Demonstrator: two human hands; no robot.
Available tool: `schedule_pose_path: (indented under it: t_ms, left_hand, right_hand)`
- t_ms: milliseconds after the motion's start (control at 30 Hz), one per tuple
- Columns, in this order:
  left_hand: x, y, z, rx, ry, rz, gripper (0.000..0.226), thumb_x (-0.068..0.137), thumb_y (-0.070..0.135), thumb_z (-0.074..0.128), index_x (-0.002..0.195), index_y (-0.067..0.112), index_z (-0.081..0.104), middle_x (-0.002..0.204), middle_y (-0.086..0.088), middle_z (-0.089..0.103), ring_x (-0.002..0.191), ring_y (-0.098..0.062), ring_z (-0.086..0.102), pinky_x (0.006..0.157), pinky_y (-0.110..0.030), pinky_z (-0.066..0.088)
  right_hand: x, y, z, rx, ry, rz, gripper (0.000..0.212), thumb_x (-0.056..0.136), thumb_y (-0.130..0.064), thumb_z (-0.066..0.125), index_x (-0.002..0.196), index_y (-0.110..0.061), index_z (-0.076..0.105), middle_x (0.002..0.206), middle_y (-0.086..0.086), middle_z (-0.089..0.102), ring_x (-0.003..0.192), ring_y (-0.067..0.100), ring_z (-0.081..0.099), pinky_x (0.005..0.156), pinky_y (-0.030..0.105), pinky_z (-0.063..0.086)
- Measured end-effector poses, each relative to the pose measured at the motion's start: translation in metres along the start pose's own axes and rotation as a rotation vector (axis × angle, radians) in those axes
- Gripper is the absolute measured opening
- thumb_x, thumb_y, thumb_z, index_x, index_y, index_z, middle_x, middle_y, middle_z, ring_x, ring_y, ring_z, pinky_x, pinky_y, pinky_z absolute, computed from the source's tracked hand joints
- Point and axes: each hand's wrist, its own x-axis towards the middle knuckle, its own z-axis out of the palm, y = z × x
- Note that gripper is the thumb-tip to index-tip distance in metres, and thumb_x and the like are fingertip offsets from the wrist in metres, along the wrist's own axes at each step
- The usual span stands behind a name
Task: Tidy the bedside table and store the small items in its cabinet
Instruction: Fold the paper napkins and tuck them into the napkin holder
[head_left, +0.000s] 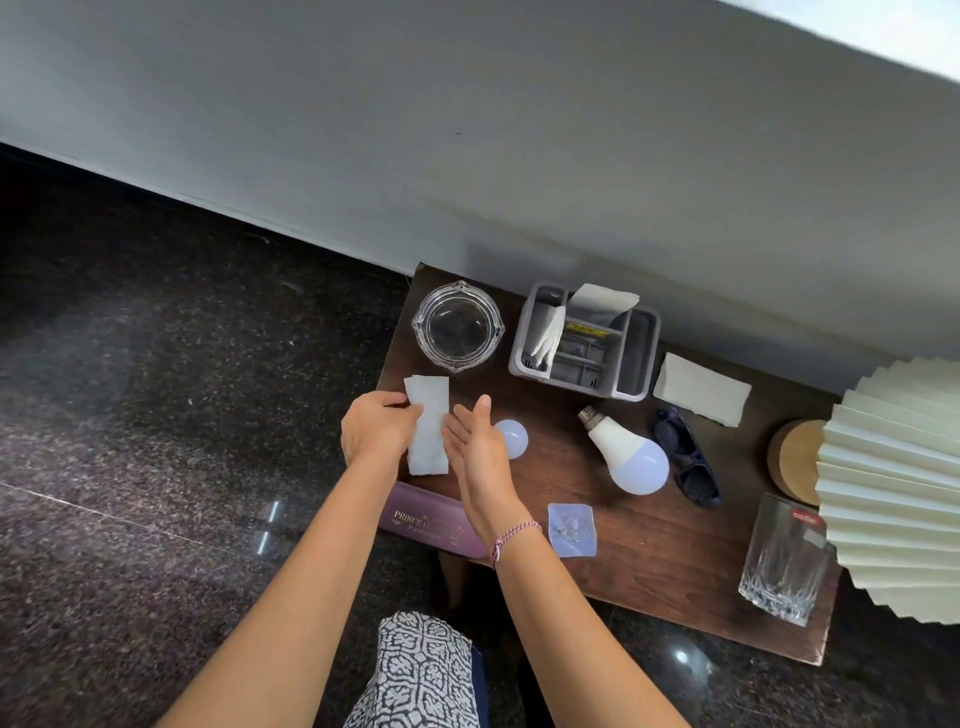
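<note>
The dark wooden bedside table (639, 561) stands against the wall. My left hand (376, 426) pinches the left edge of a folded white tissue (428, 431) lying near the table's left end. My right hand (480, 447) is flat and open, its fingers against the tissue's right edge. A small white bulb (514, 436) lies just right of that hand, and a larger white bulb (626, 449) lies further right. A purple case (426, 522) sits at the front left edge, partly under my right wrist. The cabinet is out of sight.
A glass ashtray (457, 325) and a grey organiser (584, 343) stand at the back. A white napkin (701, 389), dark sunglasses (685, 457), a clear hook packet (571, 530), a tumbler (784, 561), a wooden coaster (795, 460) and a pleated lamp shade (893, 483) fill the right. Dark floor lies left.
</note>
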Motion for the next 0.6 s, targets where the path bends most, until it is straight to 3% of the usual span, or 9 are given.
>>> schedule_pose_path:
  t_ms: [233,300,367,400,467,533,600]
  left_hand:
    - [-0.003,0.001,-0.004,-0.018,0.018,0.018,0.03,0.08,0.026,0.072,0.106,0.012,0.07,0.113,-0.007,0.068,0.105,-0.025,0.061,0.079,-0.034,0.049]
    - [-0.005,0.002,-0.008,-0.033,0.016,0.037,0.028,0.08,0.025,0.072,0.105,0.013,0.071,0.111,-0.006,0.069,0.102,-0.024,0.062,0.076,-0.031,0.047]
    - [-0.008,0.002,-0.014,-0.076,-0.002,0.07,0.025,0.079,0.025,0.072,0.102,0.014,0.072,0.106,-0.005,0.071,0.095,-0.021,0.063,0.079,-0.034,0.052]
    - [-0.01,0.001,-0.018,-0.093,-0.012,0.095,0.024,0.079,0.025,0.073,0.1,0.014,0.072,0.103,-0.005,0.071,0.091,-0.02,0.064,0.082,-0.037,0.054]
    - [-0.015,0.0,-0.027,-0.09,-0.021,0.148,0.024,0.079,0.024,0.073,0.1,0.013,0.072,0.103,-0.005,0.071,0.092,-0.02,0.063,0.086,-0.042,0.054]
    - [-0.02,0.001,-0.035,-0.094,-0.035,0.179,0.03,0.079,0.024,0.073,0.105,0.01,0.07,0.105,-0.007,0.07,0.097,-0.023,0.063,0.089,-0.045,0.053]
    - [-0.026,0.001,-0.041,-0.122,-0.071,0.202,0.033,0.078,0.024,0.074,0.106,0.007,0.069,0.106,-0.01,0.07,0.098,-0.024,0.064,0.09,-0.045,0.053]
  right_hand:
    - [-0.005,-0.004,0.0,0.009,-0.022,0.037,0.057,0.1,-0.04,0.028,0.139,0.001,0.033,0.146,0.015,0.04,0.134,0.022,0.04,0.113,0.031,0.031]
    - [-0.009,-0.007,-0.001,-0.023,-0.046,0.045,0.051,0.1,-0.036,0.033,0.135,0.0,0.04,0.137,0.011,0.049,0.122,0.017,0.05,0.105,0.028,0.038]
    - [-0.014,-0.008,-0.003,-0.06,-0.074,0.024,0.037,0.1,-0.029,0.039,0.124,-0.004,0.05,0.115,0.003,0.059,0.1,0.007,0.057,0.091,0.022,0.044]
    - [-0.016,-0.009,-0.005,-0.071,-0.09,0.012,0.029,0.099,-0.025,0.042,0.117,-0.007,0.054,0.108,0.001,0.061,0.097,0.006,0.058,0.088,0.021,0.046]
    - [-0.018,-0.009,-0.01,-0.099,-0.114,-0.021,0.02,0.097,-0.02,0.047,0.109,-0.009,0.06,0.11,0.006,0.063,0.109,0.014,0.059,0.095,0.025,0.047]
    - [-0.022,-0.011,-0.016,-0.134,-0.125,-0.087,0.026,0.095,-0.017,0.051,0.116,-0.004,0.057,0.119,0.013,0.062,0.117,0.018,0.057,0.101,0.028,0.044]
    - [-0.029,-0.015,-0.022,-0.199,-0.115,-0.153,0.043,0.092,-0.016,0.056,0.131,0.0,0.046,0.125,0.009,0.061,0.114,0.013,0.058,0.096,0.02,0.047]
